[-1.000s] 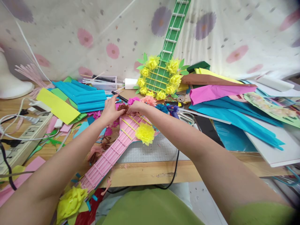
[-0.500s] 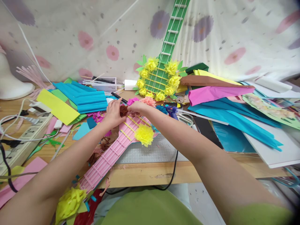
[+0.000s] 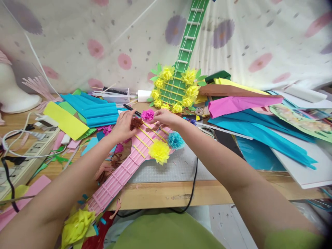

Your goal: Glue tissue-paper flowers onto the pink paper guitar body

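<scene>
Touching brown paper flower (image 3: 136, 123), left hand (image 3: 122, 126), right hand (image 3: 167, 118) now moved off rightward, both grips unclear

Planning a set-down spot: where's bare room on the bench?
Mostly bare: the grey mat between pink guitar and black cable, specks aside; the wooden front edge below that stretch. Crowded: left around the power strip, right across the coloured paper.

pass: over cutting mat (image 3: 168, 174) | obstacles: pink guitar (image 3: 129, 167) left, black cable (image 3: 195, 183) right
</scene>
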Tool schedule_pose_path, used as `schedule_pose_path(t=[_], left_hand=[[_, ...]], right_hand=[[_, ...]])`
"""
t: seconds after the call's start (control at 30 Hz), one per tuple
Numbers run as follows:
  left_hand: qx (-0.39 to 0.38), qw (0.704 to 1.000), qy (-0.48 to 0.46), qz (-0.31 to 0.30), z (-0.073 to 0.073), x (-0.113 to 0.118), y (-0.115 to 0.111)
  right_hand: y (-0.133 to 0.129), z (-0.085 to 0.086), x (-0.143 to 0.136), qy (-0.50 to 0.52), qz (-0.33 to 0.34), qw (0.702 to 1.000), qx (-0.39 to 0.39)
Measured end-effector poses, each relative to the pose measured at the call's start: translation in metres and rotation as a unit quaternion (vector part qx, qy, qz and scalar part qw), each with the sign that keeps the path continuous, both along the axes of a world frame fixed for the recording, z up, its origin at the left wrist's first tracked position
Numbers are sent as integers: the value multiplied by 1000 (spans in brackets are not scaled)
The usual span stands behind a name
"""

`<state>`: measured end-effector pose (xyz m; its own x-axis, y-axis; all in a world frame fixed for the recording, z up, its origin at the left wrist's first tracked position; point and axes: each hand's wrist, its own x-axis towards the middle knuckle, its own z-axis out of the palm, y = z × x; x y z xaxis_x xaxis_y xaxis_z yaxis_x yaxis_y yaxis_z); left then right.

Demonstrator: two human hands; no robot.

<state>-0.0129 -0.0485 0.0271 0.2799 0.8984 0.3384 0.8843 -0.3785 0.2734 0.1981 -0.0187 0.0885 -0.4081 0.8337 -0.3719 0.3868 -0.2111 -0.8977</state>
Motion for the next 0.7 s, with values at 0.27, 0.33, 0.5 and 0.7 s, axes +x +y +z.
schedule_pose_path(t=[0.27,0.33,0.5,0.7], left_hand=[[-6,982,-131,132,17,-19,5],[-5,966,-183,182,20,-14,7],[-4,979,-160,129,25,19,5],[-75,997,6,-14,23,52,-5]], right_hand=[[-3,-5,66,-45,69,992,93],[-5,-9,82,-74,86,988,104],[-18,-12,104,-171,104,972,120],[-26,-28,122,-172,92,975,103]])
